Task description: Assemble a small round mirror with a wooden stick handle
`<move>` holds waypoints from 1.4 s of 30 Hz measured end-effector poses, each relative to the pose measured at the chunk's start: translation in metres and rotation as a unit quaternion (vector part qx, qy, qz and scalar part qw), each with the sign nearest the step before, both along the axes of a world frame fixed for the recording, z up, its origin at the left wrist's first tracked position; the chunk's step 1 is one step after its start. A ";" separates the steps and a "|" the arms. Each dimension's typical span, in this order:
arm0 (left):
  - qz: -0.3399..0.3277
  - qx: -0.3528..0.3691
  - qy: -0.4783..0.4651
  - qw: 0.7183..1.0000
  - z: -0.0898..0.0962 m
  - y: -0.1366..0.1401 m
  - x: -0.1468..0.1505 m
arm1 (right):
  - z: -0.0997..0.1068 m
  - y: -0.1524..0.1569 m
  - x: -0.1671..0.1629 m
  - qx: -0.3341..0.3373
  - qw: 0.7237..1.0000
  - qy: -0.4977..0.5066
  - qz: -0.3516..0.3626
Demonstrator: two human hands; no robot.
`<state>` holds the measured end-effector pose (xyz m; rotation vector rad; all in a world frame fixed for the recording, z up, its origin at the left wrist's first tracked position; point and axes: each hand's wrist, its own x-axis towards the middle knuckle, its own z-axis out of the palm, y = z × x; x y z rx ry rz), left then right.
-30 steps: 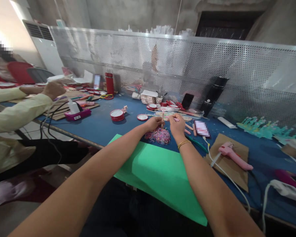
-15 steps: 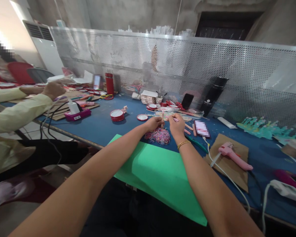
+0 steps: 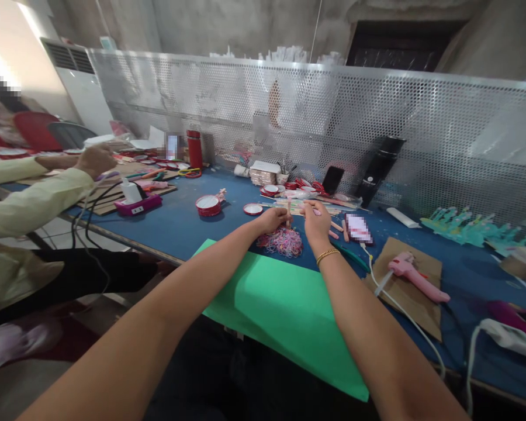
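Observation:
My left hand (image 3: 273,220) is closed on a thin pale pink stick (image 3: 289,206), held upright. Just below it lies a tangled heap of multicoloured thin loops (image 3: 283,243) on the blue table. To the right, my right hand (image 3: 319,223), with a gold bracelet at its wrist, is closed in a pinch on a small pink piece, mostly hidden by the fingers. A small gap separates the two hands. A green sheet (image 3: 276,298) spreads under my forearms at the table's front edge.
A pink glue gun (image 3: 414,276) rests on cardboard (image 3: 390,251) at right, its cord nearby. Red-rimmed round tins (image 3: 208,204), a phone (image 3: 358,228), a black flask (image 3: 380,169) and a red flask (image 3: 194,149) stand around. At left, a co-worker's sleeved arms (image 3: 39,196) reach over the table.
My right hand has shifted slightly to the right, away from the upright stick. My left hand stays in place with the stick.

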<state>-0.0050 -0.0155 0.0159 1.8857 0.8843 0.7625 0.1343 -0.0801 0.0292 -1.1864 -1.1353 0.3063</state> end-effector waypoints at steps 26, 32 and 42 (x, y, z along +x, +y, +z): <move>-0.043 0.016 -0.023 0.999 -0.017 0.016 0.000 | 0.003 -0.011 0.001 0.031 0.997 -0.066 0.020; -0.038 0.027 -0.019 0.999 -0.025 0.024 0.005 | 0.002 -0.012 0.001 0.037 0.994 -0.107 0.010; -0.021 0.033 -0.015 0.999 -0.022 0.021 0.007 | -0.001 -0.009 0.004 0.037 0.993 -0.115 0.015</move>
